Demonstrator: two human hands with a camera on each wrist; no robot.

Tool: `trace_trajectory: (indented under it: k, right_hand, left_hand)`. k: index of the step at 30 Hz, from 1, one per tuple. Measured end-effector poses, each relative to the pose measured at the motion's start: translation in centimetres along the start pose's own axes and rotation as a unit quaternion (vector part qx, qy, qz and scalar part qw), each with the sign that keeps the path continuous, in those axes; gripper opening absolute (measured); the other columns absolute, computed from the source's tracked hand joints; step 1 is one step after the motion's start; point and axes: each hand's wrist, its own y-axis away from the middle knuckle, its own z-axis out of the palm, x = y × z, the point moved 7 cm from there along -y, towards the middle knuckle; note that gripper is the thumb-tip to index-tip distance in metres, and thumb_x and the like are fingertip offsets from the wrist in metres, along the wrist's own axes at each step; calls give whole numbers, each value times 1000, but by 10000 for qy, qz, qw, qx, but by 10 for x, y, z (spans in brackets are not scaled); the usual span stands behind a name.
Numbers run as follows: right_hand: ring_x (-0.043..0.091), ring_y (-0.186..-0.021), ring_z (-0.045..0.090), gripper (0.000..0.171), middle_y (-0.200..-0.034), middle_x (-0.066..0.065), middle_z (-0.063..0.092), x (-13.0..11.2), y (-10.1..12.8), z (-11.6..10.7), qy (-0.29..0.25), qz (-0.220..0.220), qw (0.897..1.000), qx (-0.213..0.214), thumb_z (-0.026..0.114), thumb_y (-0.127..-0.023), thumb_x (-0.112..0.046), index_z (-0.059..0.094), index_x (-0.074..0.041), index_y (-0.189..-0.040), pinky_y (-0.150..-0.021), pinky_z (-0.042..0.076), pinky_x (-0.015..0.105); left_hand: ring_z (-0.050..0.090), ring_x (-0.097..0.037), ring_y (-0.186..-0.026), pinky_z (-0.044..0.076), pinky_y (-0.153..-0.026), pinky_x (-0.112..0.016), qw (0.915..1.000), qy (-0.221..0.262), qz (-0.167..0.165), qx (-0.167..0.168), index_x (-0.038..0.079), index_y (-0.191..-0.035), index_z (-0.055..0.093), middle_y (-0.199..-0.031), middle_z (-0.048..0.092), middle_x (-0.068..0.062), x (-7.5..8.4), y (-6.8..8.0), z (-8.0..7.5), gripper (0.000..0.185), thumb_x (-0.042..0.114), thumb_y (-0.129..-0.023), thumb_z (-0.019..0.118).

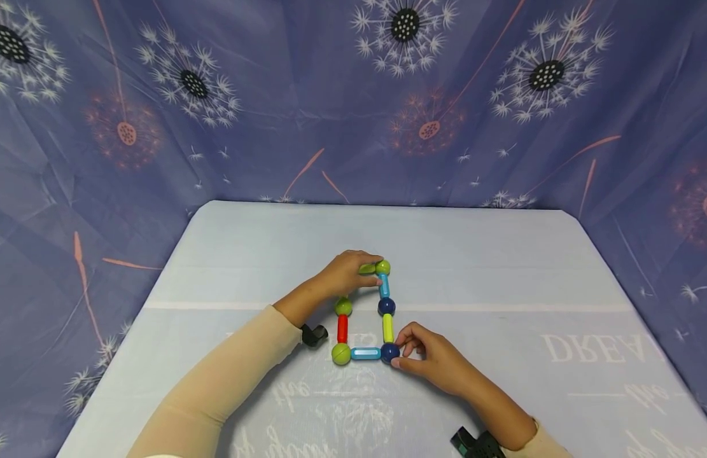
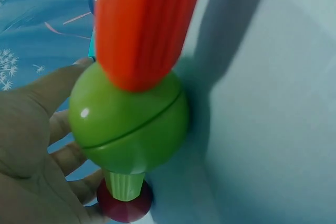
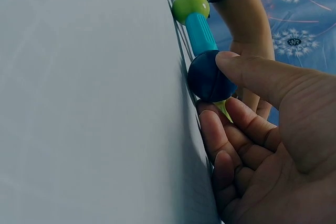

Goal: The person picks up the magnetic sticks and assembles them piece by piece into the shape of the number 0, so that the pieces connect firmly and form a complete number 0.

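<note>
A frame of toy building balls and rods lies on the table. My left hand [image 1: 349, 273] reaches over its far end, finger and thumb on either side of a yellow-green rod [image 1: 367, 269] beside the far green ball [image 1: 382, 267]. At the near right corner, my right hand [image 1: 436, 359] pinches a dark blue ball [image 1: 390, 352] between thumb and fingers. A light blue rod [image 1: 366, 353] joins that ball to a near green ball [image 1: 341, 354]. From there a red rod [image 1: 342, 329] runs to another green ball [image 2: 128, 119]. Beyond it, a dark red ball [image 2: 125, 203] shows in the left wrist view.
The pale table [image 1: 502, 267] has faint printed lettering and a lighter band across it. Behind and beside it hangs a blue dandelion-print cloth [image 1: 307, 95]. Another dark blue ball [image 1: 386, 306] sits midway along the frame's right side.
</note>
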Motion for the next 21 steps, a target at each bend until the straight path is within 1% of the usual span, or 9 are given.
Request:
trace_trajectory:
  k: [12, 21]
  right_hand:
    - [10, -86, 56, 33, -89, -8, 63, 1, -1, 0, 5, -4, 10000, 30, 80, -86, -39, 62, -21, -106, -80, 45, 23]
    - [10, -85, 56, 33, -89, -8, 63, 1, -1, 0, -17, 2, 10000, 34, 80, -86, -39, 61, -21, -107, -80, 45, 23]
  left_hand:
    - [60, -24, -126, 45, -111, -45, 9995, 98, -76, 282, 20, -138, 63, -135, 66, -4, -1, -3, 1, 48, 30, -93, 75]
    - [61, -22, -121, 47, -108, -43, 9994, 141, -115, 301, 21, -136, 65, -131, 68, -3, -3, -5, 1, 45, 27, -93, 75]
